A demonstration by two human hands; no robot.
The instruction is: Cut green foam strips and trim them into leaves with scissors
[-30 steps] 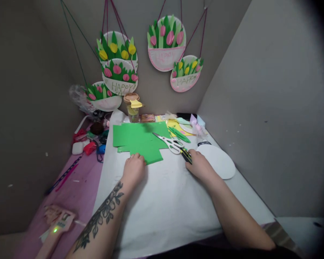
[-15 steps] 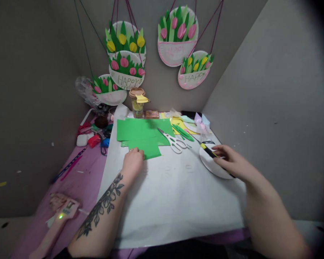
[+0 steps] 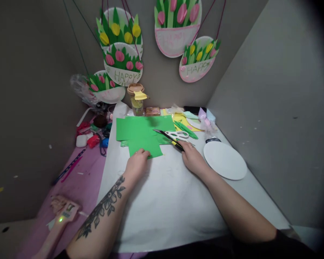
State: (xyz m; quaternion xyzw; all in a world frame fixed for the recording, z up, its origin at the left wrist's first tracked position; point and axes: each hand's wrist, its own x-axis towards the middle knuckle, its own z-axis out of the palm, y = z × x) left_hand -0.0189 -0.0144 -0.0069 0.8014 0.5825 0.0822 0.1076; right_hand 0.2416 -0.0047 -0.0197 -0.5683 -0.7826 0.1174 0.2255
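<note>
My left hand [image 3: 137, 163] rests with curled fingers on the near edge of a small green paper sheet [image 3: 144, 145]. Larger green sheets [image 3: 135, 127] lie beneath and behind it. In my right hand [image 3: 191, 156] is a black-and-yellow utility knife [image 3: 175, 142], its front end pointing left over the green paper. White-handled scissors [image 3: 182, 135] lie just past the knife, which partly overlaps them in view. Cut green paper leaves [image 3: 187, 130] sit a little farther back.
A white paper plate [image 3: 225, 160] lies on the right. A lidded cup [image 3: 136, 100] stands at the back, below hanging plates with paper tulips [image 3: 124, 66]. On the left, a pink glue gun [image 3: 66, 208] with a lit green light rests on the purple cloth [image 3: 83, 180].
My right hand has brought the utility knife left, from above the white plate to beside the scissors and green sheets. My left hand stays on the small green sheet. The view has tilted slightly down.
</note>
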